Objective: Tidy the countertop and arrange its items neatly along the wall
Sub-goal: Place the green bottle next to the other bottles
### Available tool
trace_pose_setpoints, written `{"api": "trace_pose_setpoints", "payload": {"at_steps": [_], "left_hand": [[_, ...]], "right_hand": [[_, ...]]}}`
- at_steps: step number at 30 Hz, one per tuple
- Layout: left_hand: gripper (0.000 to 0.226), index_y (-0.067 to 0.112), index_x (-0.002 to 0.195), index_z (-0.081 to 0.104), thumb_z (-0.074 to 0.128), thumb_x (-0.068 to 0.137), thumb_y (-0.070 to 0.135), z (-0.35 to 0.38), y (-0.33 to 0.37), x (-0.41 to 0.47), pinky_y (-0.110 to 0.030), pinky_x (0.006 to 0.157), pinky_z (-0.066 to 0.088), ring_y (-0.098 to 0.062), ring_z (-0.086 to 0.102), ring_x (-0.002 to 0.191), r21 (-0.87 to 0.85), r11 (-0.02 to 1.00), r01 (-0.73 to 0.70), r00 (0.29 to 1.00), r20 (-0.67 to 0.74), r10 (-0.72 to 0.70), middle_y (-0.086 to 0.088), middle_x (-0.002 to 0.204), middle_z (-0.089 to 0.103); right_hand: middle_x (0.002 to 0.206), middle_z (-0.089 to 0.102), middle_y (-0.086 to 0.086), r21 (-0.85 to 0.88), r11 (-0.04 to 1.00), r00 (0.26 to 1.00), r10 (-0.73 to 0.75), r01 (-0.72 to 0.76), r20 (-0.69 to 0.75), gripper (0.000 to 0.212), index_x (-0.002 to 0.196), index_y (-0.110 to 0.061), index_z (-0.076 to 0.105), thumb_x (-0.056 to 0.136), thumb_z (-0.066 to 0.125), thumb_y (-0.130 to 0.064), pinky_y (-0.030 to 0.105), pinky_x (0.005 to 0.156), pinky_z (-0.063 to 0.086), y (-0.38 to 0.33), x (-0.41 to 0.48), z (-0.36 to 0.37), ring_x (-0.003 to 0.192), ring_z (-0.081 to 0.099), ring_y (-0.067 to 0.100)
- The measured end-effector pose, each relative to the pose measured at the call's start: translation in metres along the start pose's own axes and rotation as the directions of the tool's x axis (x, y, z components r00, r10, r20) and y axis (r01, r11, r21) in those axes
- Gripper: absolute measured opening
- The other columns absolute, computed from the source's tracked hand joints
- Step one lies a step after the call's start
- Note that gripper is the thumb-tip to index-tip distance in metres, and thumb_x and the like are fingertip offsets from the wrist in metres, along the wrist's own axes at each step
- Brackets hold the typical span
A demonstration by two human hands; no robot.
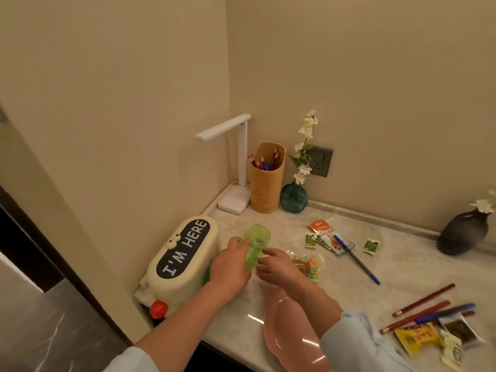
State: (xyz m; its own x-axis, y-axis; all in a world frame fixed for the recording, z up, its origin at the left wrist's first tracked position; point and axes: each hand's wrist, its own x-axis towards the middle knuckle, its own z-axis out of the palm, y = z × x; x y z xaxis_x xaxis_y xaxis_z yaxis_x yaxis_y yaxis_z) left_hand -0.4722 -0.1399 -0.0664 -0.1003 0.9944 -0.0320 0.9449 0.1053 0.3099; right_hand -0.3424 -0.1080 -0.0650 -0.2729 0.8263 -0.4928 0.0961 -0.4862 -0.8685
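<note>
L hand [230, 267] grips green cup [257, 241], fingers curled round its side. R hand [276, 267] has thumb + fingertips at the cup's lower part; can't tell if it's pinching or only touching. Cup is see-through plastic, tilted w/ rim away from the person, just right of the cream "I'M HERE" box [185, 259], above the desk [402, 267].

All places rel. to the box:
- Red cap [159, 308] at its near end, touching.
- Pink plate [290, 334] right + nearer the person, at desk front edge, partly under R forearm.
- Clear snack bag [310, 265] right of it, just beyond R hand.
- Orange sachet [323, 232], small green sachets [371, 246] and blue pen [357, 260] further right, mid-desk; pen lies across the sachet pile.
- Red pencils [424, 300], another blue pen [448, 310], yellow packet [418, 338] far right, near front edge, loosely heaped.
- White desk lamp [236, 162], wooden pen holder [267, 181] w/ pencils, teal vase [294, 197] w/ white flowers behind it in the corner, side by side along the wall.
- Dark vase [463, 232] far right by the back wall, blurred.
</note>
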Motion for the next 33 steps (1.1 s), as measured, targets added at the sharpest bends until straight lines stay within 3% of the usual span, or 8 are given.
{"api": "trace_pose_setpoints", "payload": {"at_steps": [7, 12, 15, 18, 21, 27, 30, 33], "left_hand": [[0.068, 0.035, 0.146, 0.035, 0.065, 0.086, 0.038, -0.02, 0.008, 0.011, -0.037, 0.099, 0.047, -0.021, 0.054, 0.121, -0.407, 0.913, 0.033, 0.999, 0.029, -0.023, 0.001, 0.149, 0.036], [0.067, 0.028, 0.145, 0.042, 0.07, 0.085, 0.033, -0.043, 0.038, 0.024, -0.031, 0.096, 0.043, -0.022, 0.05, 0.125, -0.714, 0.694, 0.094, 0.995, 0.095, -0.038, -0.005, 0.143, 0.047], [0.057, 0.026, 0.142, 0.045, 0.066, 0.089, 0.032, -0.051, 0.066, 0.027, -0.029, 0.08, 0.051, -0.017, 0.058, 0.101, -0.819, 0.558, 0.136, 0.986, 0.169, 0.008, -0.006, 0.13, 0.054], [0.044, 0.024, 0.137, 0.05, 0.057, 0.095, 0.033, -0.052, 0.099, 0.03, -0.032, 0.082, 0.054, -0.019, 0.061, 0.102, -0.856, 0.476, 0.199, 0.965, 0.256, 0.057, -0.005, 0.128, 0.059], [0.019, 0.023, 0.114, 0.058, 0.047, 0.1, 0.029, -0.051, 0.138, 0.024, -0.026, 0.06, 0.05, -0.014, 0.063, 0.077, -0.883, 0.377, 0.278, 0.933, 0.341, 0.111, -0.002, 0.095, 0.066], [0.025, 0.015, 0.091, 0.067, 0.044, 0.096, 0.025, -0.04, 0.213, 0.011, -0.022, 0.048, 0.05, -0.019, 0.063, 0.065, -0.873, 0.329, 0.361, 0.887, 0.43, 0.167, -0.008, 0.079, 0.067], [0.025, 0.016, 0.091, 0.068, 0.046, 0.096, 0.026, -0.033, 0.25, 0.006, -0.027, 0.053, 0.056, -0.022, 0.067, 0.072, -0.87, 0.329, 0.367, 0.874, 0.443, 0.198, -0.01, 0.087, 0.07], [0.031, 0.012, 0.108, 0.067, 0.05, 0.095, 0.034, -0.024, 0.288, 0.001, -0.029, 0.053, 0.058, -0.027, 0.072, 0.074, -0.869, 0.322, 0.375, 0.856, 0.458, 0.239, -0.016, 0.108, 0.07]], "right_hand": [[0.131, 0.059, 0.002, -0.111, 0.978, 0.976, -0.189, 0.177, -0.106, 0.047, 0.132, -0.016, 0.053, 0.09, 0.044, 0.004, 0.036, 0.088, 0.051, -0.009, -0.013, -0.019, 0.108, 0.057, 0.016], [0.134, 0.058, 0.0, -0.047, 0.952, 0.937, -0.305, 0.301, -0.17, 0.048, 0.114, -0.02, 0.067, 0.089, 0.04, 0.011, 0.032, 0.07, 0.052, -0.028, -0.037, -0.038, 0.116, 0.061, 0.027], [0.129, 0.061, 0.001, -0.02, 0.929, 0.906, -0.366, 0.37, -0.211, 0.057, 0.103, -0.023, 0.07, 0.083, 0.038, 0.02, 0.043, 0.09, 0.054, -0.034, -0.054, -0.059, 0.117, 0.06, 0.021], [0.123, 0.065, 0.002, -0.036, 0.893, 0.863, -0.442, 0.448, -0.243, 0.058, 0.102, -0.022, 0.068, 0.078, 0.045, 0.026, 0.039, 0.094, 0.054, -0.037, -0.071, -0.083, 0.117, 0.06, 0.017], [0.12, 0.066, -0.001, -0.125, 0.864, 0.816, -0.501, 0.487, -0.288, 0.055, 0.113, -0.021, 0.064, 0.079, 0.055, 0.021, 0.024, 0.088, 0.055, -0.034, -0.09, -0.111, 0.117, 0.059, 0.011], [0.134, 0.058, -0.004, -0.286, 0.85, 0.765, -0.525, 0.443, -0.373, 0.068, 0.135, -0.021, 0.055, 0.078, 0.059, 0.015, 0.023, 0.085, 0.056, -0.029, -0.131, -0.178, 0.124, 0.052, 0.009], [0.137, 0.056, -0.007, -0.337, 0.84, 0.777, -0.53, 0.427, -0.338, 0.078, 0.14, -0.027, 0.051, 0.073, 0.063, 0.013, 0.032, 0.093, 0.054, -0.028, -0.151, -0.217, 0.129, 0.049, 0.008], [0.134, 0.06, -0.01, -0.352, 0.83, 0.775, -0.541, 0.432, -0.325, 0.078, 0.14, -0.029, 0.05, 0.073, 0.068, 0.007, 0.024, 0.094, 0.05, -0.031, -0.17, -0.254, 0.126, 0.052, 0.008]]}}
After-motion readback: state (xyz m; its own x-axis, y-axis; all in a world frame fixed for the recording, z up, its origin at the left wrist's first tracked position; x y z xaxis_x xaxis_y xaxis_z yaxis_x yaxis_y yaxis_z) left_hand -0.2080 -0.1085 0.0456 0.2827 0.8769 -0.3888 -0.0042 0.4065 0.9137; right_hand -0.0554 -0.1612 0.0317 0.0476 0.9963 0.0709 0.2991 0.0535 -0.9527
